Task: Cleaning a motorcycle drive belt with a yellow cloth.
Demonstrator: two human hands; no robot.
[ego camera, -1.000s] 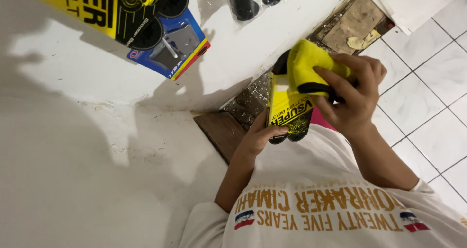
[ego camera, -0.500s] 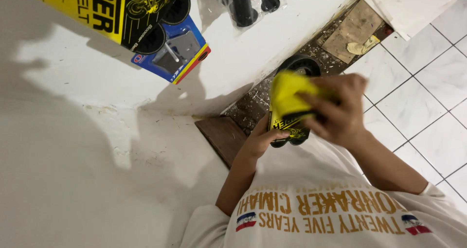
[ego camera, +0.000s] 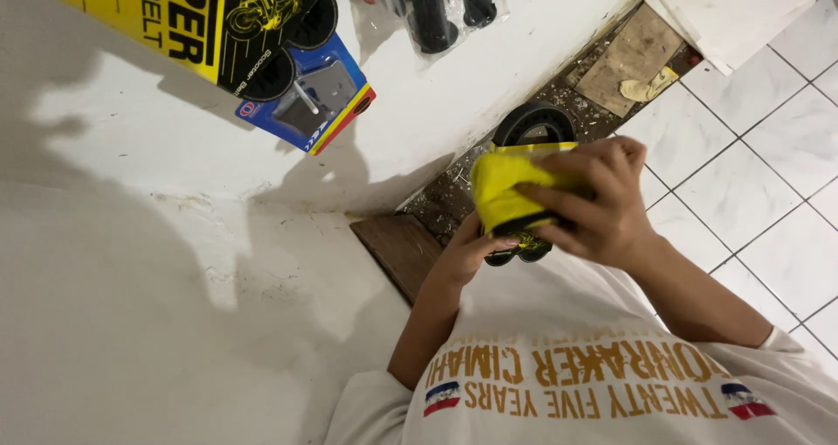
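Note:
My right hand (ego camera: 602, 205) is clamped over the top of a yellow cardboard sleeve (ego camera: 504, 192), fingers wrapped round its folded end. My left hand (ego camera: 470, 255) supports the same sleeve from below, at its black and yellow lower end. A black rubber belt loop (ego camera: 532, 120) sticks out of the sleeve's far end, over the rubble-strewn floor strip. Both hands hold the package in front of my chest, just off the edge of the white counter (ego camera: 131, 279).
On the counter lie a large yellow and black box (ego camera: 201, 17), a blue blister pack (ego camera: 310, 96) and black grips in a clear bag (ego camera: 436, 9). A brown board (ego camera: 397, 249) leans below the counter edge. White floor tiles (ego camera: 742, 192) and a cardboard scrap (ego camera: 633, 57) are at right.
My right hand has slid down over the yellow sleeve and folded it, hiding most of its printed face. The package has dropped slightly lower and to the left.

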